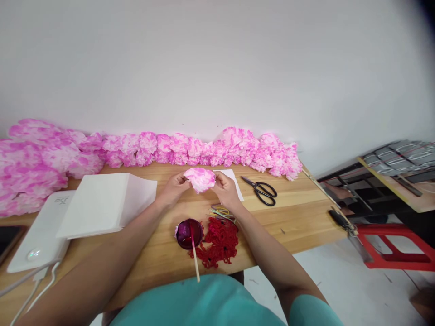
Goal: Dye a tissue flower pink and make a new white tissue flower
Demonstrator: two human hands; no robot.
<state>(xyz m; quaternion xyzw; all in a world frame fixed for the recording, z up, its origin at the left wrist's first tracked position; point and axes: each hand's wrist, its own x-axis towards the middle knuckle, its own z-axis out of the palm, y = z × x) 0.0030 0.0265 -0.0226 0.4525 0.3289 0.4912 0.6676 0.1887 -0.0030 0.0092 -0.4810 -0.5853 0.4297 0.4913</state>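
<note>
A pink-and-white tissue paper flower (pixel 201 179) is held above the wooden table (pixel 299 217) between both hands. My left hand (pixel 176 184) pinches its left side and my right hand (pixel 224 186) grips its right side, fingers closed on the paper. Under the hands lies a white sheet of tissue (pixel 235 177). Nearer me stand a small cup of dark pink dye (pixel 188 233) with a wooden stick (pixel 195 259) in it, a heap of red string (pixel 219 242) and several coloured rubber bands (pixel 222 211).
Many finished pink paper flowers (pixel 190 147) line the wall and pile up at the left. A stack of white tissue (pixel 102 201) lies on a white device (pixel 41 235) at left. Black scissors (pixel 262 190) lie to the right. A red stool (pixel 397 249) stands beyond the table's right edge.
</note>
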